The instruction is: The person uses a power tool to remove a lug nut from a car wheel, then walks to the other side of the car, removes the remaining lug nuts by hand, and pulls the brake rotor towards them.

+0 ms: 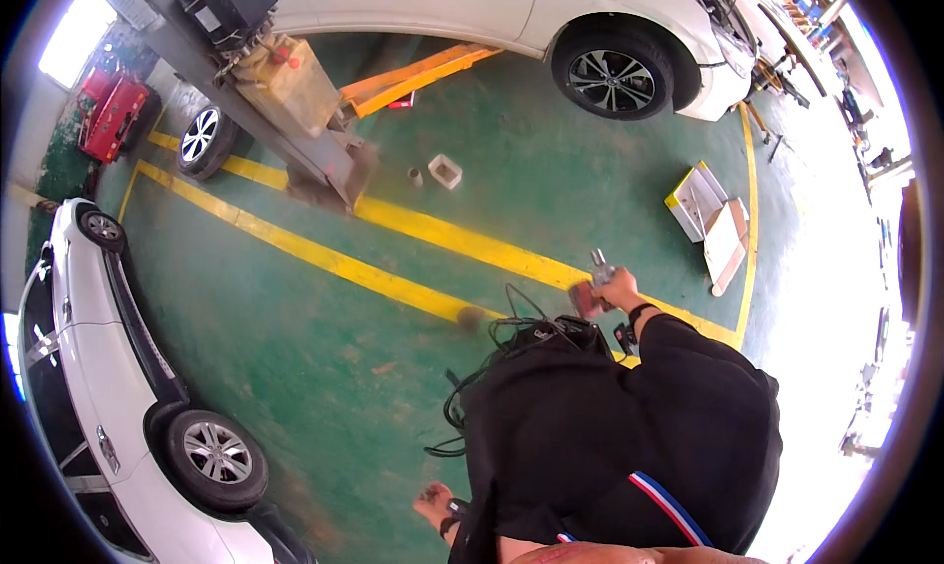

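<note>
Gripping a small metal tool, our right hand points it forward; our left hand hangs low behind, its grip unclear.

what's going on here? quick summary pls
A person in a black shirt stands on the green floor of a car workshop. Their right hand holds a small metal tool and a reddish block out in front. The left hand hangs low, apparently empty. Black cables dangle at their front. White cars are parked around, one on a lift.
</note>
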### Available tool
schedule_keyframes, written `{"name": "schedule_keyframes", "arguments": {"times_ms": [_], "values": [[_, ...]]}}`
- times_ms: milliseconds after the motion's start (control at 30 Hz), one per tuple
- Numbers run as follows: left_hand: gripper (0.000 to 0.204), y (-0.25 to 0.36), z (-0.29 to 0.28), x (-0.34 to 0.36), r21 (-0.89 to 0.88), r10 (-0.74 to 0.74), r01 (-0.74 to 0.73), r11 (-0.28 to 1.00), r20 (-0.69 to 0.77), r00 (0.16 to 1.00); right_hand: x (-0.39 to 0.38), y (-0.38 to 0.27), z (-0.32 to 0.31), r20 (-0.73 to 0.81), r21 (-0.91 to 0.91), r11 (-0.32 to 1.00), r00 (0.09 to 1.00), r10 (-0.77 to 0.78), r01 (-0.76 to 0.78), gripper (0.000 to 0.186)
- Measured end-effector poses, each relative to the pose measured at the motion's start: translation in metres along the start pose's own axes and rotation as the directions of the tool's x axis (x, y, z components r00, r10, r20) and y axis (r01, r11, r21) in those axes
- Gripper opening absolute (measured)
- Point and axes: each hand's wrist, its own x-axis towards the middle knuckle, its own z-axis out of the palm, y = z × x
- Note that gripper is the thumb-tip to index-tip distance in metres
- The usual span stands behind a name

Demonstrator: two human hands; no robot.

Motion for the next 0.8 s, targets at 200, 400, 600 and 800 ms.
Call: {"name": "schedule_keyframes", "arguments": {"times_ms": [200,400,600,800], "values": [[0.030,0.107,0.123,0.003,0.121,0.044,-0.085,0.989,0.307,0.951,0.001,-0.152,0.038,-0.053,0.011,0.976,0.975,-0.217,0.218,0.087],[0.028,0.211,0.196,0.075,0.129,0.014,-0.025,0.991,0.088,0.996,-0.039,-0.261,0.090,-0.072,0.057,0.971,0.971,-0.227,0.231,0.083],[0.026,0.327,0.251,0.100,0.134,-0.007,-0.005,0.991,0.089,0.996,-0.126,-0.329,0.142,0.006,0.062,0.997,0.999,-0.047,0.046,0.073],[0.026,0.445,0.326,0.131,0.163,0.032,-0.056,0.985,0.149,0.988,-0.174,-0.354,0.223,-0.008,0.071,0.993,0.995,0.097,-0.096,0.054]]}}
